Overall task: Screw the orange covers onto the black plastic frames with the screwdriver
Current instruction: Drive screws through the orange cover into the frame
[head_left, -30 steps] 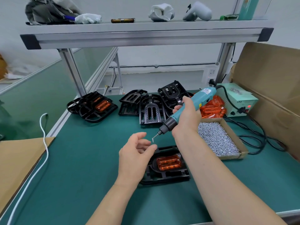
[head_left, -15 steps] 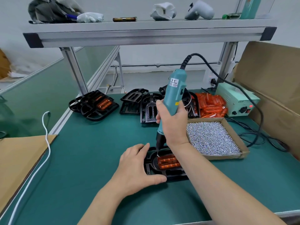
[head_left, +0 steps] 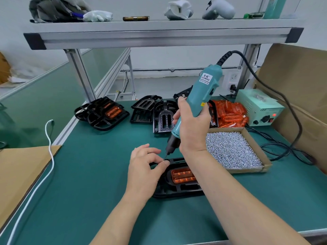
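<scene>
right hand (head_left: 192, 128) grips tilted screwdriver (head_left: 203, 91) — left hand (head_left: 143, 167) pinches a screw (head_left: 163, 161) beneath its bit.

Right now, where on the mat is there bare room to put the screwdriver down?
Free: the mat between the white cable and the left hand, and the near strip below the frame. Crowded: the back row of frames and covers, and the right side with the screw box and black cords.

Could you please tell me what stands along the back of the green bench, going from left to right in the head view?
Black frames with orange covers fitted → empty black frames → pile of loose orange covers → pale green power box → cardboard sheet.
</scene>
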Demonstrator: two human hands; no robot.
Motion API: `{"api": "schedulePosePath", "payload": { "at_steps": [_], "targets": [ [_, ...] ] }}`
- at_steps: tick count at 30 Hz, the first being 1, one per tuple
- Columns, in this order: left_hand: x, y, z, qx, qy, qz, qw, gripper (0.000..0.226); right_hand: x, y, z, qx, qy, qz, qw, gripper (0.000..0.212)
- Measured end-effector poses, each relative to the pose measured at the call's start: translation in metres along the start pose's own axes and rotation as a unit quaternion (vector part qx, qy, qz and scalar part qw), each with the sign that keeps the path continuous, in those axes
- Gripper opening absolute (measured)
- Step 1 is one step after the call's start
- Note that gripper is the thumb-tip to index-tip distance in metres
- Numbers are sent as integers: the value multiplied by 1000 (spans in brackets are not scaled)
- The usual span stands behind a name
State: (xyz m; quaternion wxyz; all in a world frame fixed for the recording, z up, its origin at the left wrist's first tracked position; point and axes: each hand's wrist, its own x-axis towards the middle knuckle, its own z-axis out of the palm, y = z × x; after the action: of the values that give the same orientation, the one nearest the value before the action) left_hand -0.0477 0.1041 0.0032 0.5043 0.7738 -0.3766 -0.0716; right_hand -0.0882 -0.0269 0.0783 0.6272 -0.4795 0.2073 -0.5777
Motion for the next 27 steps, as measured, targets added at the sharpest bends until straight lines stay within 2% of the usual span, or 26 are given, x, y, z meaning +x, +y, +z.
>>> {"api": "schedulePosePath", "payload": {
  "at_steps": [9,13,27],
  "targets": [
    [4,-1,1,123,27,112,986,21,-6,2,0,-20,-16,-23,999,17],
    [4,0,5,135,30,115,984,20,-7,1,0,-26,-13,-28,999,17],
    [3,2,2,74,27,80,994,25,-5,-4,-2,-6,2,-24,1000,15]
  ]
}}
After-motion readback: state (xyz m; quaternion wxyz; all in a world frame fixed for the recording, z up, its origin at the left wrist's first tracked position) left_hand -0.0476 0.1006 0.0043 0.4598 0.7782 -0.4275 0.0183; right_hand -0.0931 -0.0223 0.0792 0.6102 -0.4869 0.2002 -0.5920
